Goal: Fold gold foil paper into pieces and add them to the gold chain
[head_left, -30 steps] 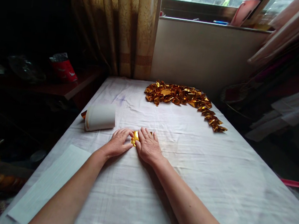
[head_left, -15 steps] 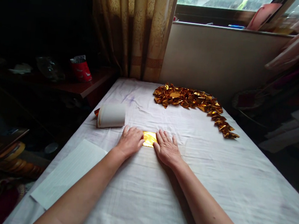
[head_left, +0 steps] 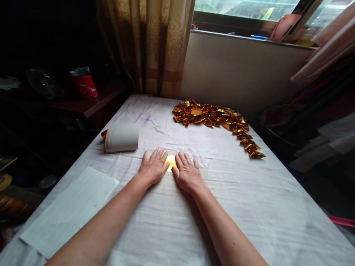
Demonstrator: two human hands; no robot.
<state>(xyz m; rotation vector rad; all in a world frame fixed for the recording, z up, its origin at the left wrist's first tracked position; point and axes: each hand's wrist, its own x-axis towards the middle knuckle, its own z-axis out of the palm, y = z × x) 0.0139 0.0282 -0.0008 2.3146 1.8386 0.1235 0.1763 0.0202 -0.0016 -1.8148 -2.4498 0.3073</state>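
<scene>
A small sheet of shiny gold foil paper (head_left: 170, 164) lies flat on the white cloth, in the middle of the bed-like surface. My left hand (head_left: 154, 166) rests palm down over its left end, fingers stretched out. Over its right end lies my right hand (head_left: 189, 172), also flat with the fingers extended. Only the middle strip of the foil shows between my hands; both ends are hidden. Farther back, many folded gold foil pieces (head_left: 210, 116) sit in a curved chain whose tail bends toward the right.
Left of my hands stands a curled stack of paper (head_left: 123, 137) with foil at its edge. A pale lined sheet (head_left: 71, 210) lies nearer me. The white cloth (head_left: 250, 222) covers the surface. A red container (head_left: 85, 84) is on the dark side table.
My left hand has flattened, its fingers now stretched over the foil. Less foil shows between my hands. The whole view has shifted, with things appearing farther left.
</scene>
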